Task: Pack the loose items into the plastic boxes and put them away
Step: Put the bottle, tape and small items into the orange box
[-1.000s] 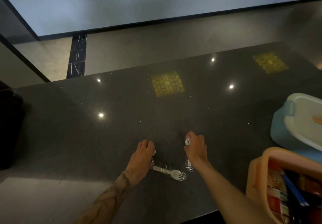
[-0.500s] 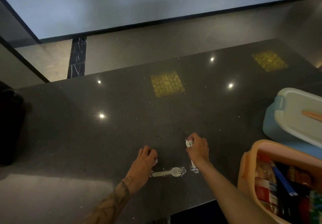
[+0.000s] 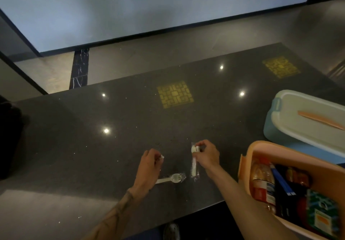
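Note:
A white plastic fork in a clear wrapper lies on the dark counter near its front edge. My left hand hovers over the fork's handle end, fingers curled, pinching a small white bit at the fingertips; what it is I cannot tell. My right hand pinches the top end of a second wrapped white utensil, which reaches down toward the counter. An open orange plastic box at the right holds a bottle and several packets.
A blue plastic box with a white lid stands behind the orange box, an orange strip lying on the lid. A dark object sits at the far left edge of the counter. Ceiling lights reflect in the polished top.
My left hand has lifted off the fork's handle and moved up. The right hand keeps its pinch on the second utensil, which now points more upright. The view has shifted.

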Motion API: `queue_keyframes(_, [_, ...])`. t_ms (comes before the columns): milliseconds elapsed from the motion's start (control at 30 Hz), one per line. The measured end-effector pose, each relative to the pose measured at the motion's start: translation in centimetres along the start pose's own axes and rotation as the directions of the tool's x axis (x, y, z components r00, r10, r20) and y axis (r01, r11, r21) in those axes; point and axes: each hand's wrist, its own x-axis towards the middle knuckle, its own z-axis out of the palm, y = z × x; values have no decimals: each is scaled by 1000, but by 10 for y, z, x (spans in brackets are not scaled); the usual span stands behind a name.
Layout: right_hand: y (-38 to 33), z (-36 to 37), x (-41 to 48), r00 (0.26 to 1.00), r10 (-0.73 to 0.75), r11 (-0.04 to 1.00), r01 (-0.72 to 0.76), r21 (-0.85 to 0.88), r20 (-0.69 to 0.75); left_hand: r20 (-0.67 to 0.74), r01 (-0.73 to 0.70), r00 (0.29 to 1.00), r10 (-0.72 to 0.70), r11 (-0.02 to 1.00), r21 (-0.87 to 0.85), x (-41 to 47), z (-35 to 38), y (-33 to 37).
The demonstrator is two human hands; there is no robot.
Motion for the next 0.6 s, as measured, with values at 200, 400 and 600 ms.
queue_keyframes(200, [-28,-98,-20,992,-94,956,115,269,-88,-44,-144,989,138,974,-173,6,35,109])
queue_keyframes(400, [32,-225,-43,973,17,940,63,336,-230,147,-229,954,263,950,-214,-26,117,222])
queue_keyframes(600, [105,-252,-40,969,110,986,-78,150,-221,300,-211,925,231,973,-96,-54,199,251])
